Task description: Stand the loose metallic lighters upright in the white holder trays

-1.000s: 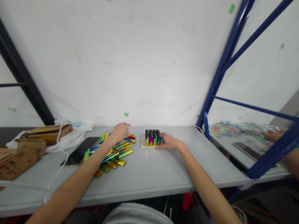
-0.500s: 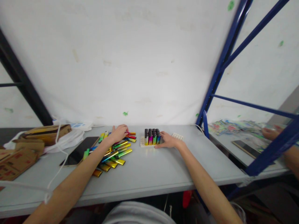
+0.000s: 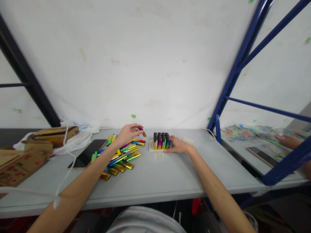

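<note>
My left hand pinches a pink-and-gold lighter by one end and holds it tilted above the table, left of the white tray. Upright in that tray stand several rows of shiny lighters with black tops, while the tray's left end shows bare sockets. Round the tray's right end curls my right hand, its thumb at the front edge and its fingers against the lighters. Below my left hand lies a loose pile of metallic lighters, partly covered by my forearm.
A second white socketed tray lies behind my right hand. To the left are a dark phone-like slab, a cardboard box and a hanging white cord. Beyond the blue rack post, another person's hand is visible.
My left hand has lifted a lighter off the pile and moved right, towards the tray. My right hand keeps its place at the tray. The view has shifted slightly.
</note>
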Motion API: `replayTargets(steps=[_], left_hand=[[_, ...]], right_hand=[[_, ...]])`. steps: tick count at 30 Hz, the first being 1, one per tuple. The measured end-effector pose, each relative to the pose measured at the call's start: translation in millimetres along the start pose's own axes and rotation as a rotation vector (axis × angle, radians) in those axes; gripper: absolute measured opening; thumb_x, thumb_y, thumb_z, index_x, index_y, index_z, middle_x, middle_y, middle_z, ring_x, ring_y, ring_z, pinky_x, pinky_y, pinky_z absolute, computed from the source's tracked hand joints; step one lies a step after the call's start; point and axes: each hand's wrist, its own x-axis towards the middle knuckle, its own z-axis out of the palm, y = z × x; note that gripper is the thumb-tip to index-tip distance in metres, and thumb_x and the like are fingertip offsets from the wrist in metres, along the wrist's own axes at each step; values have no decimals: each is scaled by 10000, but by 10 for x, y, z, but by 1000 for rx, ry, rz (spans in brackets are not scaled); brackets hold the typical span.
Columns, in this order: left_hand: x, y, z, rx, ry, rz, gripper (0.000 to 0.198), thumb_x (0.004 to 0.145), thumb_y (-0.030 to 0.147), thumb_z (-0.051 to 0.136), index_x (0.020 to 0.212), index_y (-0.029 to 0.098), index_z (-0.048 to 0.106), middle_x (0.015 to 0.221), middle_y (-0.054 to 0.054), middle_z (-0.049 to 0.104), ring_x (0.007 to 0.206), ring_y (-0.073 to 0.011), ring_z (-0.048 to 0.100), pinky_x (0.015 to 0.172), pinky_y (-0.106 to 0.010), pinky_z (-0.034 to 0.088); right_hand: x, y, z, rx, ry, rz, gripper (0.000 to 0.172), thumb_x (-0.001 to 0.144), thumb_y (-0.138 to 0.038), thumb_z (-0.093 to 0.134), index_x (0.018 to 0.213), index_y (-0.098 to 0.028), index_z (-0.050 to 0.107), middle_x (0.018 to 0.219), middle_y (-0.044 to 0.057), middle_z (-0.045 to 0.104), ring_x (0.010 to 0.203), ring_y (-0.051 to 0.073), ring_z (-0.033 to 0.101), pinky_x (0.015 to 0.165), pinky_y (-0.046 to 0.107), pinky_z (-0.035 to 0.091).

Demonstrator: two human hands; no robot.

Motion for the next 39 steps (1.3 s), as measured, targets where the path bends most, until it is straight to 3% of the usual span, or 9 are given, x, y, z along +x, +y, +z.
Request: replayTargets(steps=[4, 8, 10, 14, 18, 20, 23, 26, 39], left_hand=[[-26, 98, 114, -430, 36, -99, 358, 714, 423, 838, 872, 141, 684, 836, -65, 722, 761, -178, 673, 792, -343, 570], [-80, 120, 216, -650, -53, -160, 400, 770, 439, 815, 944, 188, 557, 880, -47, 722, 754, -175, 695, 723, -333, 567], [-119, 115, 274, -649, -97, -159, 409, 805, 459, 786, 969, 211, 505, 790, -3, 689, 628, -130, 644, 612, -262, 511], [-188, 104, 389, -610, -157, -184, 397, 848, 498, 742, 1008, 247, 478, 588, 111, 471, 423, -50, 387, 453, -167, 327], [-226, 104, 457, -608, -196, -271, 382, 891, 593, 640, 1013, 255, 508, 579, 104, 397, 392, -55, 277, 391, -149, 179], [-231, 106, 477, -612, -179, -330, 404, 912, 624, 562, 921, 220, 535, 563, 87, 374, 389, -55, 248, 388, -158, 128], [-236, 119, 498, -605, -179, -443, 454, 922, 594, 479, 702, 197, 478, 516, 85, 271, 389, -52, 187, 393, -181, 96], [-250, 143, 510, -623, -211, -490, 435, 919, 505, 407, 603, 208, 378, 510, 82, 210, 395, -57, 134, 398, -200, 80], [-283, 173, 548, -592, -157, -469, 300, 861, 413, 403, 630, 227, 355, 515, 87, 186, 398, -72, 101, 408, -217, 52]], right_hand=[[2, -5, -10, 0, 6, -15, 858, 722, -644, 824, 1372, -132, 600, 1367, 197, 595, 1273, 374, 583, 1148, 513, 439], [4, -9, -15, 5, -3, -26, 832, 718, -623, 835, 1344, -120, 617, 1351, 203, 602, 1258, 372, 589, 1138, 504, 448], [3, -10, -17, 6, 3, -23, 818, 723, -613, 836, 1350, -138, 614, 1355, 190, 603, 1257, 366, 587, 1137, 502, 448], [-1, -9, -19, -14, -18, -13, 843, 745, -622, 814, 1381, -117, 591, 1379, 202, 579, 1285, 363, 571, 1151, 486, 435], [0, 1, -13, 3, -15, -23, 812, 746, -622, 816, 1360, -134, 609, 1371, 187, 584, 1280, 353, 572, 1135, 480, 451], [4, 9, -7, 15, -6, -26, 804, 741, -614, 823, 1359, -145, 610, 1368, 181, 590, 1276, 355, 573, 1131, 491, 452], [9, 21, -3, 4, -4, -31, 818, 737, -622, 823, 1358, -135, 610, 1354, 186, 599, 1269, 364, 577, 1136, 501, 444], [10, 30, -1, 1, 1, -47, 808, 724, -643, 824, 1326, -140, 633, 1326, 179, 615, 1245, 364, 590, 1123, 506, 454], [2, 3, -7, -30, -12, -47, 869, 736, -681, 800, 1363, -110, 608, 1346, 203, 601, 1257, 365, 586, 1134, 506, 446]])
